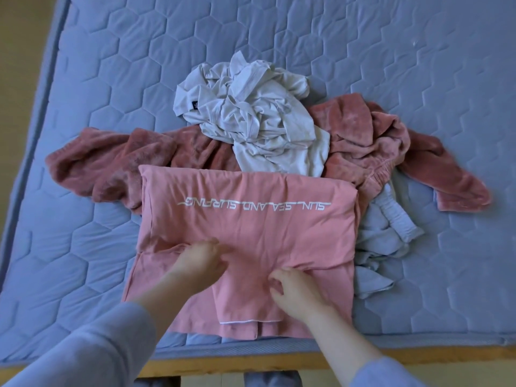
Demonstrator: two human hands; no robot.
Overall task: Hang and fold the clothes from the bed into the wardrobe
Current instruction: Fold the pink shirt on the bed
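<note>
A pink T-shirt (251, 227) with white lettering lies partly folded on the blue quilted mattress (83, 107), near its front edge. My left hand (199, 262) rests on the shirt's lower middle, its fingers curled into the fabric at a fold. My right hand (296, 291) lies just to the right, fingers bent and pinching the cloth. Behind the shirt a fuzzy dusty-pink garment (360, 135) spreads left and right. A crumpled pale grey garment (251, 113) sits on top of it.
A light blue-grey garment (385, 241) lies bunched at the shirt's right side. The bed's wooden frame (251, 364) runs along the front edge. Bare mattress stretches to the left, right and back. The wardrobe is out of view.
</note>
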